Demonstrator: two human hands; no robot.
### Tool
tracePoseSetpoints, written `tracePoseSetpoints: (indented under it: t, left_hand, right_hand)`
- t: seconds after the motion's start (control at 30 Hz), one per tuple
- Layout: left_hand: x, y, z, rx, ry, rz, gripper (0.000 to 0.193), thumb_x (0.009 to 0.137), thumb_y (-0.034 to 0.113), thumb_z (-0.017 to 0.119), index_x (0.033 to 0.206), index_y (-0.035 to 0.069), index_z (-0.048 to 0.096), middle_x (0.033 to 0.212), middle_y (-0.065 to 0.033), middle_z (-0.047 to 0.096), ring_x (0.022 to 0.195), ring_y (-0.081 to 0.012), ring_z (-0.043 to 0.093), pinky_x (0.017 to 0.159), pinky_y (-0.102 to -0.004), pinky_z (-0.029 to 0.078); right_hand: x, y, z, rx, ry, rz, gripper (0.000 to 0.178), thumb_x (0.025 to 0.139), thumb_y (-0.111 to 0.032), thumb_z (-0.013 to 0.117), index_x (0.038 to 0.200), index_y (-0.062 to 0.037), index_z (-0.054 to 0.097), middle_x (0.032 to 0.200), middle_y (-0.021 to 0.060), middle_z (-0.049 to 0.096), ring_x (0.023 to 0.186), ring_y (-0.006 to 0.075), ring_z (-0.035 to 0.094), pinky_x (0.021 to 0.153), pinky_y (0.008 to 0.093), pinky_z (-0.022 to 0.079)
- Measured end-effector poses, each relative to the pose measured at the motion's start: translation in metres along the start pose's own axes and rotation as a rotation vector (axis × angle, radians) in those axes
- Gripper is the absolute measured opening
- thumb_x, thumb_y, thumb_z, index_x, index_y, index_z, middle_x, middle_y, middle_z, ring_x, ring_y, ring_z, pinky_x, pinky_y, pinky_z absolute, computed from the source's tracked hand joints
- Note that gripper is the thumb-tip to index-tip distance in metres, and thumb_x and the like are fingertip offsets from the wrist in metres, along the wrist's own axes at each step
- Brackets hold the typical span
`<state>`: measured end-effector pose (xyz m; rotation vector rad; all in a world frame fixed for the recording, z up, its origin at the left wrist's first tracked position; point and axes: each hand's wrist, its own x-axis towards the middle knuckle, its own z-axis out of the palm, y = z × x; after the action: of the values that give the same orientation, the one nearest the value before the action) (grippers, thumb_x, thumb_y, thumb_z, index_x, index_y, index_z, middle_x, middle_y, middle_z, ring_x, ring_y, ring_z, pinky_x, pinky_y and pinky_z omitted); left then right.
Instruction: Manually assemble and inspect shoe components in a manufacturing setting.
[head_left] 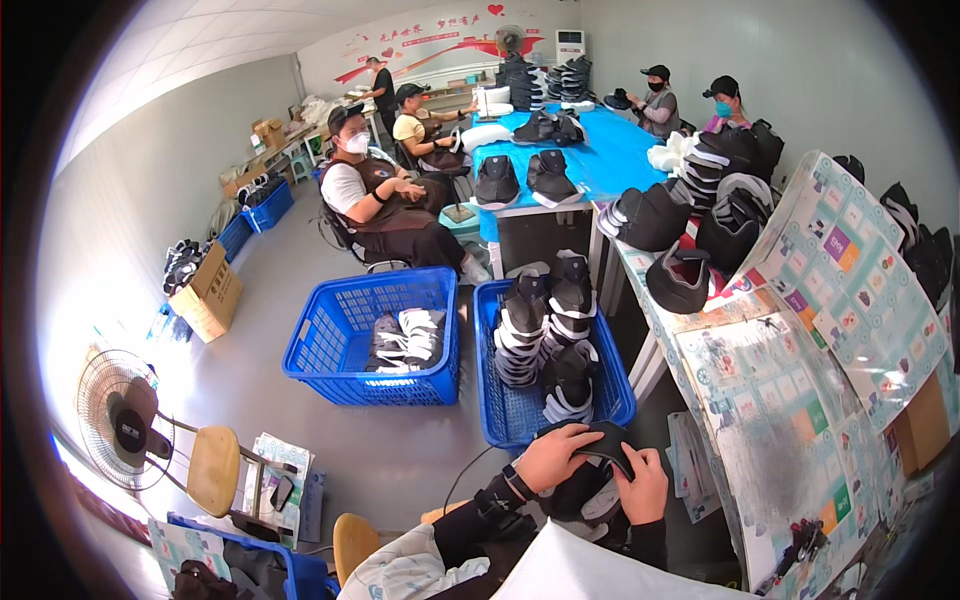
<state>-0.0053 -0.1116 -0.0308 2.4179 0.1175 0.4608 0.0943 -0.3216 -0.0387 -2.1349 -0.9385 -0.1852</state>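
Blue plastic everywhere among the containers. Farthest left, a fan (122,425) and a wooden stool (214,468) on the floor. Next, a blue crate (330,365) holding only a few shoe pieces in black and white, mostly bare inside. Beside it, touching, a second blue crate (500,405) packed with stacked black shoes (548,335), set close, probably for easy reach. Lower centre, left hand (553,456) laid over a black shoe (598,445), fingers spread on top; right hand (645,487) gripping its near edge, fingers curled; held at the lap, likely for a closer look. Rightmost, a counter (780,400) under printed sheets, more black shoes piled at its far end.
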Motion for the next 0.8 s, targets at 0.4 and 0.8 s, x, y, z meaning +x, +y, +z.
tracePoseSetpoints:
  t: [0.4,0.8]
  left_hand:
    - [0.001,0.043,0.036,-0.022,-0.014,0.067,0.058,0.088,0.003,0.074,0.143,0.021,0.069,0.143,-0.011,0.067,0.122,-0.0363,0.069,0.1,-0.0435,0.059]
    - [0.017,0.026,0.07,-0.064,-0.063,0.189,0.049,0.094,0.006,0.07,0.142,0.018,0.069,0.141,-0.0147,0.067,0.122,-0.0386,0.068,0.101,-0.0454,0.057]
  right_hand:
    - [-0.037,0.014,-0.047,-0.069,0.024,0.075,0.049,0.084,-0.012,0.084,0.132,-0.0096,0.074,0.108,0.0133,0.063,0.099,0.0377,0.068,0.083,0.0465,0.057]
    - [-0.048,0.02,-0.056,-0.189,-0.06,0.173,0.049,0.09,-0.017,0.081,0.137,-0.0096,0.07,0.12,0.0149,0.064,0.106,0.0388,0.07,0.085,0.0467,0.057]
